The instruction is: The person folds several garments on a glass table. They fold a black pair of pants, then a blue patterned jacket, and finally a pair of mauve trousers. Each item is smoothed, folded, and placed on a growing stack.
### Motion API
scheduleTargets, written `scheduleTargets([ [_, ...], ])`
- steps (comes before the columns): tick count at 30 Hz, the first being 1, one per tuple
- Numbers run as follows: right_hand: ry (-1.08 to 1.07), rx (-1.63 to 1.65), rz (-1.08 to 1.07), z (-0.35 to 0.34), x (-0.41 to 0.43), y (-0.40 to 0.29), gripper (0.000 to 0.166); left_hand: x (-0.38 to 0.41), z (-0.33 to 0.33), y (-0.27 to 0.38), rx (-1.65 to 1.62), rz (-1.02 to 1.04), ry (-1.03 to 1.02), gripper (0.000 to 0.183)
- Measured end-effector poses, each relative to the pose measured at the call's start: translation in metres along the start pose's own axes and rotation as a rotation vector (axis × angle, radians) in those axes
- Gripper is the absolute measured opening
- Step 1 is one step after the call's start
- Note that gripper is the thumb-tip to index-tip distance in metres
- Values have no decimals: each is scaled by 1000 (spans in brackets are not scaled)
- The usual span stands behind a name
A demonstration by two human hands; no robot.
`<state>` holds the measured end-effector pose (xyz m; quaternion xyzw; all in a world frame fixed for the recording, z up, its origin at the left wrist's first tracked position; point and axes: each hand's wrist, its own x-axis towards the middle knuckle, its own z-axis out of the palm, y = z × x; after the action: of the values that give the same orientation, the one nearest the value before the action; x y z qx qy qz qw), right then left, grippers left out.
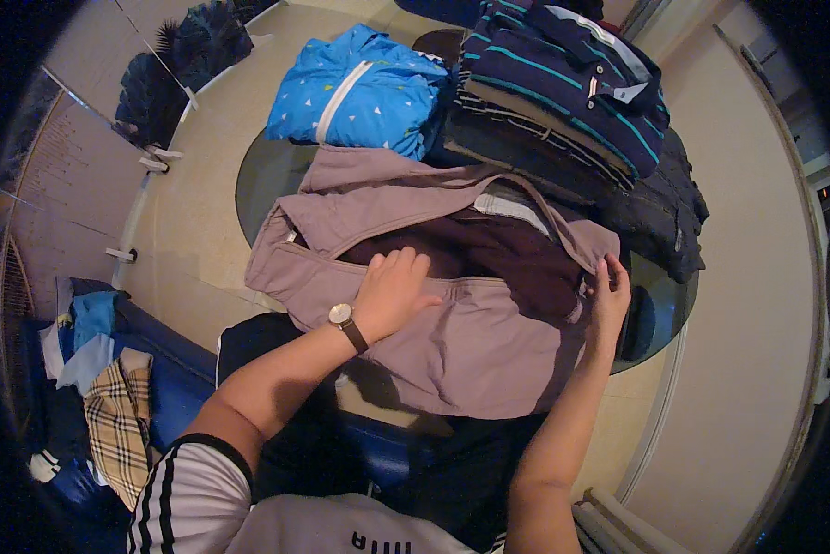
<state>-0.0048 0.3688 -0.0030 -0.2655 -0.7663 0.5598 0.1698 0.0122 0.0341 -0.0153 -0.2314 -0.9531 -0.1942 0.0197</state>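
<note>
A mauve jacket (449, 346) with a dark maroon lining (525, 256) lies in front of me, its zipped front parted and partly folded. Its near part hangs over the table edge towards my lap. My left hand (395, 287) rests palm down on the near front panel, fingertips at the zipper edge and thumb spread. At the jacket's right end, my right hand (609, 294) pinches the fabric edge between thumb and fingers. A pale patterned strip (515, 211) shows inside the jacket.
The round dark glass table (262, 187) also bears a folded blue patterned garment (373, 97), a stack topped by a striped polo shirt (560, 69), and a dark garment (664, 208). Clothes, including a plaid one (120, 422), lie on a blue seat (179, 367) at left. A wall (740, 242) stands right.
</note>
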Motion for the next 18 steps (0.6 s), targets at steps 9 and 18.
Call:
scheduleTargets([
  [9,-34,-329,-196,2,-16,-7,75,3,-1,-6,31,-91,-62,48],
  [18,-265,-299,-233,3,-24,15,75,13,-37,-61,177,-334,-164,58],
])
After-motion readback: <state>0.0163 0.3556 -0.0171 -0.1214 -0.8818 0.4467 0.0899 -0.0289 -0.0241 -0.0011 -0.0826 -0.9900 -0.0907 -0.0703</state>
